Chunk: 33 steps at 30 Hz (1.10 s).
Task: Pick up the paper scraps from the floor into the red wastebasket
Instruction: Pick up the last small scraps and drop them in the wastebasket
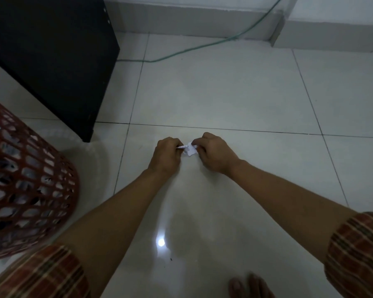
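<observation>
We pinch the paper scraps point(188, 149) between our left hand point(167, 154) and right hand point(213, 153), fingers curled on them, the red wastebasket point(30, 181) well off to our left.

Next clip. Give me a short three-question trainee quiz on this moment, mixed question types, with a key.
1. True or false: the left hand and right hand both grip white paper scraps.
2. On which side of the person does the red wastebasket stand? A) left B) right C) straight ahead
3. Fill in: a green ____ runs across the tiled floor by the far wall.

Key: 1 true; 2 A; 3 cable.
</observation>
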Available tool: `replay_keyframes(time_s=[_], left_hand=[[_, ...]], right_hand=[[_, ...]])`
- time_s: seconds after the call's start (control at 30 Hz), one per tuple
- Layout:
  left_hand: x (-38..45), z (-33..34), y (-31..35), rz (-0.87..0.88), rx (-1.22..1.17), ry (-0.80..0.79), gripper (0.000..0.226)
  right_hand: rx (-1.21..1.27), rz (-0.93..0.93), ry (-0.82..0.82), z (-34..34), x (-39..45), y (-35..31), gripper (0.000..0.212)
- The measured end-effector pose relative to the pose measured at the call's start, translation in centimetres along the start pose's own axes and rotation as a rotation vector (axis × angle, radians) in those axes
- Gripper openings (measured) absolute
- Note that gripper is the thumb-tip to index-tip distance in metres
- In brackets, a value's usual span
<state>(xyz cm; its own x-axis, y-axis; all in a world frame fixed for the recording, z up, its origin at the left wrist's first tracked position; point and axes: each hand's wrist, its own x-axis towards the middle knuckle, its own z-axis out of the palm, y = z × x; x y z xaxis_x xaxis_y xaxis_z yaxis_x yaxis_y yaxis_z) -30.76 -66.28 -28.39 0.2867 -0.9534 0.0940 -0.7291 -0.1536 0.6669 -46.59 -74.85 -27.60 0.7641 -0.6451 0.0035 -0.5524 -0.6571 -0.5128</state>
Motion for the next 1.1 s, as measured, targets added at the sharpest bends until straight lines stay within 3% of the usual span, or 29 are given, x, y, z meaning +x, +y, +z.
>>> replay_keyframes(time_s=[0.07, 0.23, 0.47, 0.7, 0.83, 0.93, 1.03, 1.1], left_hand=[[-0.2, -0.2, -0.2, 0.001, -0.005, 0.006, 0.01], [-0.3, -0.5, 0.0, -0.034, -0.007, 0.001, 0.011], [-0.5, -0.9, 0.0, -0.052, -0.011, -0.015, 0.01], [-1.4, -1.1, 0.7, -0.106, -0.033, -0.03, 0.009], [-2.4, -1.2, 1.0, -0.158, -0.053, -0.049, 0.009], [-3.2, -1.6, 1.3, -0.187, -0.079, -0.034, 0.012], [-3.2, -2.9, 2.2, -0.174, -0.094, -0.009, 0.01], [-2.4, -4.2, 3.2, -0.163, -0.102, 0.024, 0.009]], right_hand=[[0.073, 0.046, 0.031, -0.1, -0.4, -0.4, 0.045], [0.069, 0.096, 0.082, 0.4, -1.1, -1.3, 0.043], [0.011, 0.025, 0.23, 1.4, -1.8, -1.0, 0.015], [-0.165, -0.082, 0.225, 2.3, -1.9, -0.3, 0.011], [-0.208, -0.117, 0.113, 1.4, -1.6, -0.4, 0.007], [-0.116, 0.02, 0.097, 0.0, -1.3, -0.8, 0.005], [0.14, 0.312, 0.231, -2.2, -0.9, -0.8, 0.011], [0.213, 0.353, 0.266, -3.7, -0.6, -1.1, 0.012]])
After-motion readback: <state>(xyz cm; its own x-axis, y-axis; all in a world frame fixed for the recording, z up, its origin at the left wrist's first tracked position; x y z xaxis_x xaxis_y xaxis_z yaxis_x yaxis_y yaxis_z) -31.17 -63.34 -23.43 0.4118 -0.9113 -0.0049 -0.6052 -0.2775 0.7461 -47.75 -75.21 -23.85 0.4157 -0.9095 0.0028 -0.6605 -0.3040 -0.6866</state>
